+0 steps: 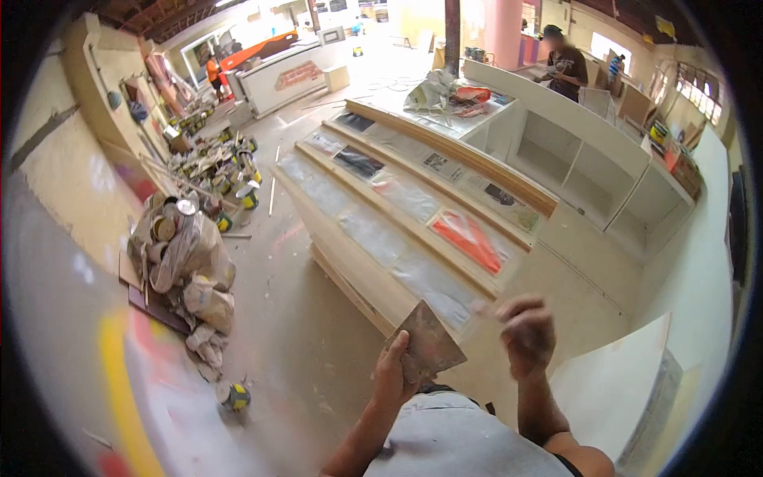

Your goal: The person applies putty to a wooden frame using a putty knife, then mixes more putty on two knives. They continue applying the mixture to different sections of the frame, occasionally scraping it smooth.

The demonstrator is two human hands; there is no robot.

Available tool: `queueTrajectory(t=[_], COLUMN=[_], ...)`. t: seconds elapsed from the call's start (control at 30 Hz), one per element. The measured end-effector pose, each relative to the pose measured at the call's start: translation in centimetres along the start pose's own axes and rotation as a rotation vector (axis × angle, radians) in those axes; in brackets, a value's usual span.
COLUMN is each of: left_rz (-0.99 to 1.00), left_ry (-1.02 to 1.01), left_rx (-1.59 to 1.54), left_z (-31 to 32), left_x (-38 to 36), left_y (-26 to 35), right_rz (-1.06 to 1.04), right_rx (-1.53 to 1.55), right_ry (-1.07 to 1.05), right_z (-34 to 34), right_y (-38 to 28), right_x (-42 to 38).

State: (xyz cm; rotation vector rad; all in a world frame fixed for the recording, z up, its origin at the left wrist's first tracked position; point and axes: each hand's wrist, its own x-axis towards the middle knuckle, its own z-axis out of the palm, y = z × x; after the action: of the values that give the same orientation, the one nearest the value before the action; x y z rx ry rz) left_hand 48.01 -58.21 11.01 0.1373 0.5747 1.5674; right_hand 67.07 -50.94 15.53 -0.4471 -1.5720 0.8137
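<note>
My left hand (391, 367) grips a flat, stained brown square board (433, 340) by its near edge, thumb on top, in front of my body. To the right, my right hand (530, 335) is raised with its fingers curled, slightly blurred. Something pale and smeared shows at its fingertips, too blurred to name. Both hands are by the near end of a long wooden panel (381, 203) with raised strips. Between the strips lie plastic film and printed paper, and a red patch (469, 241) shows near the right end.
White open cabinets (576, 163) stand at the right, with plastic sheeting (439, 94) on top. Bags (195, 254) and several paint cans line the left wall; one can (234, 396) sits on the floor nearby. A curved white panel (608, 389) is at my right. Another person (566, 67) stands behind the cabinets.
</note>
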Motion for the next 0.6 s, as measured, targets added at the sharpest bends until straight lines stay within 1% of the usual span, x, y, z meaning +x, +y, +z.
queueTrajectory(t=[0.03, 0.07, 0.1, 0.13, 0.17, 0.2, 0.23, 0.27, 0.3, 0.33, 0.37, 0.4, 0.43, 0.47, 0.5, 0.53, 0.6], left_rz=[-0.081, -0.069, -0.051, -0.031, -0.062, -0.053, 0.09, 0.228, 0.195, 0.195, 0.219, 0.245, 0.241, 0.147, 0.042, 0.008, 0.085], left_ry=[0.013, 0.026, 0.067, 0.106, 0.037, 0.05, 0.139, 0.221, 0.063, 0.06, 0.094, 0.126, 0.126, 0.127, 0.129, 0.129, 0.032], left_rx=[-0.086, -0.106, -0.176, -0.244, -0.319, -0.329, -0.108, 0.12, 0.122, 0.115, 0.033, -0.05, -0.056, -0.085, -0.105, -0.092, 0.217], left_z=[-0.1, -0.3, -0.6, -0.7, -0.8, -0.3, 0.6, 1.1, -0.3, 0.3, 1.4, 2.3, 2.9, 3.5, 3.9, 4.0, 3.5], left_x=[-1.3, -2.4, -3.2, -4.1, -5.6, -7.3, -8.9, -9.9, -11.0, -11.7, -12.4, -12.3, -12.0, -12.1, -12.5, -12.7, -12.5], left_y=[-1.0, -2.1, -3.1, -3.9, -4.5, -5.3, -5.9, -6.5, -6.7, -7.3, -7.6, -7.9, -8.2, -8.8, -9.7, -10.6, -12.6], right_rz=[-0.142, -0.203, 0.012, -0.217, 0.118, 0.456, -0.099, -0.102, -0.012, 0.076, 0.075, 0.068, -0.156, -0.358, -0.336, 0.404, 0.414], right_rx=[0.05, 0.073, 0.193, 0.078, 0.195, 0.301, 0.108, 0.109, -0.101, -0.315, -0.238, -0.242, -0.043, 0.147, 0.174, 0.656, -0.045], right_ry=[-0.183, -0.402, -0.537, -0.66, -0.599, -0.524, -0.395, -0.398, -0.472, -0.546, -0.402, -0.408, -0.335, -0.247, -0.252, -0.165, -0.206], right_z=[0.2, -0.7, -0.7, -0.4, -1.1, -1.9, -0.3, -0.8, -1.5, -2.3, -2.9, -3.1, -3.2, -3.4, -3.3, -4.4, -5.4], right_y=[-1.9, -2.3, -4.1, -4.6, -2.9, -1.1, -1.1, -1.4, -1.9, -2.4, -2.8, -3.4, -4.5, -6.1, -7.6, -6.4, -3.7], right_x=[0.0, -1.2, -2.5, -3.4, -7.4, -11.4, -10.5, -9.6, -9.2, -9.2, -10.1, -10.3, -10.5, -11.3, -11.4, -14.8, -13.6])
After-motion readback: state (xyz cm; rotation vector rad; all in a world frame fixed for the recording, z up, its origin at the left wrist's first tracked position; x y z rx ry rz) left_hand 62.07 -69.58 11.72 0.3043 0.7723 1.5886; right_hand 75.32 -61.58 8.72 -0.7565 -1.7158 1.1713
